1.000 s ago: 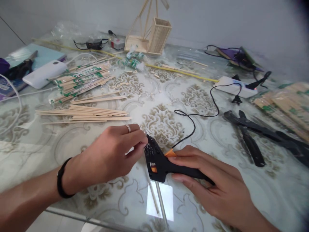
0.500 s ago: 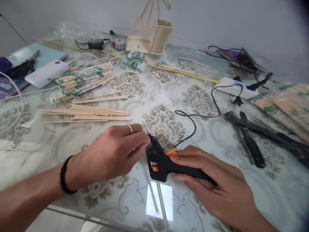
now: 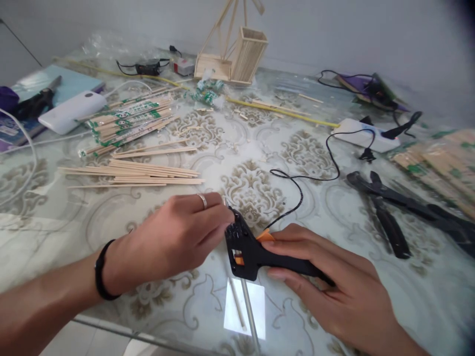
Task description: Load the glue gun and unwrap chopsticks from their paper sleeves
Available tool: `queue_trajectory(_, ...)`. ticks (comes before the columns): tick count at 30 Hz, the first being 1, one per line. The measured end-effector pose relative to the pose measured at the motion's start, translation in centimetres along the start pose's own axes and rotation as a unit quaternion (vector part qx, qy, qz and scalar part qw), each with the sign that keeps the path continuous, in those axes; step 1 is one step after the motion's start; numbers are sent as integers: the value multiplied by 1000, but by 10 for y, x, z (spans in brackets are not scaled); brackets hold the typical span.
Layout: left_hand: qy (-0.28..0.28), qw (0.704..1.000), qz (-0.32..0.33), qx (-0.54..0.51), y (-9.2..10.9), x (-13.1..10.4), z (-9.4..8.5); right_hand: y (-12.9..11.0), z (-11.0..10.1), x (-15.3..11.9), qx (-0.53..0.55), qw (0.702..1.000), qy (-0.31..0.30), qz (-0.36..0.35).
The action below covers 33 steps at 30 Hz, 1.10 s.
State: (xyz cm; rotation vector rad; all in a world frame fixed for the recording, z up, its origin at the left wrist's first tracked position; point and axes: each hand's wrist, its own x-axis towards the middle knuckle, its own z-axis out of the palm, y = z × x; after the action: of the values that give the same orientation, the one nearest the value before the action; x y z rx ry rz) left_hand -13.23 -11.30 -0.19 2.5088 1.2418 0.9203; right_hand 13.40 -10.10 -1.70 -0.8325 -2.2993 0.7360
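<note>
My right hand (image 3: 334, 277) is wrapped around the handle of a black glue gun (image 3: 243, 244) with an orange trigger (image 3: 265, 236). A translucent glue stick (image 3: 249, 309) sticks out of the gun's back end, toward the table's front edge. At the gun's front end, my left hand (image 3: 185, 232) has its fingers pinched together by the nozzle. What those fingers hold, if anything, is hidden. Loose wooden sticks (image 3: 156, 172) lie beyond my left hand, and wrapped bundles of chopsticks (image 3: 128, 121) rest behind them.
Pliers (image 3: 389, 217) lie to the right, near packed sticks (image 3: 445, 163). The gun's black cord (image 3: 297, 190) loops near a white power strip (image 3: 369, 136). A stick-built structure (image 3: 248, 54) stands at the back. A white power bank (image 3: 72, 112) sits at left.
My left hand has shifted very slightly to the right, its fingers still pinched at the front of the glue gun. The right hand's grip looks the same.
</note>
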Motion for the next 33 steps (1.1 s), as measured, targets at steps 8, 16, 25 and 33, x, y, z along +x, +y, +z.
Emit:
queue_trajectory(8, -7, 1000, 7, -16, 0, 1, -1, -2, -1, 0, 5, 1000, -5, 0)
queue_trajectory(16, -19, 1000, -5, -17, 1, 0, -1, -2, -1, 1, 31, 999, -1, 16)
queue_trajectory(25, -17, 1000, -21, -4, 2, 1, -1, -3, -1, 2, 29, 999, 4, 13)
queue_trajectory(33, -18, 1000, -9, -13, 0, -2, 7, -2, 4, 2, 39, 999, 14, 23)
